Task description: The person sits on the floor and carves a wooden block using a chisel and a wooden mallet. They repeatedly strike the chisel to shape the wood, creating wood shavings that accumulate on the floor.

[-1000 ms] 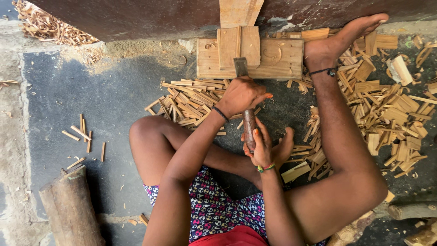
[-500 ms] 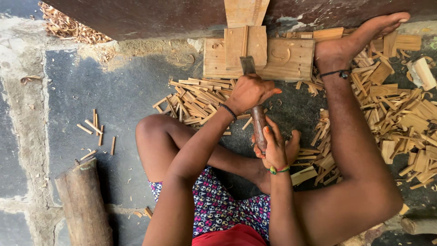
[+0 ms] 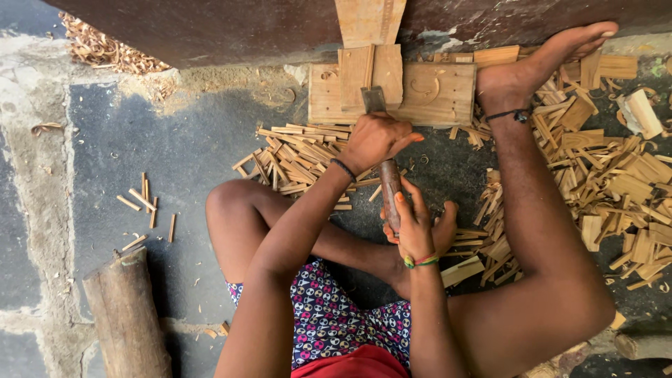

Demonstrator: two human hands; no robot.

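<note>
Two hands met on one tool at the middle of the frame. The left hand [image 3: 376,140] gripped the chisel [image 3: 387,183] high on its shaft, fingers wrapped tight, which looked meant to steer the blade. The right hand [image 3: 418,227] sat lower, fingers curled loosely around the wooden handle end, as if steadying or pushing from behind. The chisel pointed up the frame toward a small wood piece [image 3: 371,75] standing against a flat wooden block [image 3: 434,94] at the top centre. That block lay on the floor [image 3: 175,154] against a dark wall, and the right foot [image 3: 539,66] pressed its right edge, seemingly to keep it from sliding. Split wood strips [image 3: 301,157] lay heaped just left of the hands, and a larger scatter of offcuts [image 3: 616,175] filled the right side, likely dropped where they fell.

The blade's tip was hard to make out, half covered by the left hand. The right palm was hidden behind the handle. A log [image 3: 129,322] at the lower left was cut off by the frame's edge.
</note>
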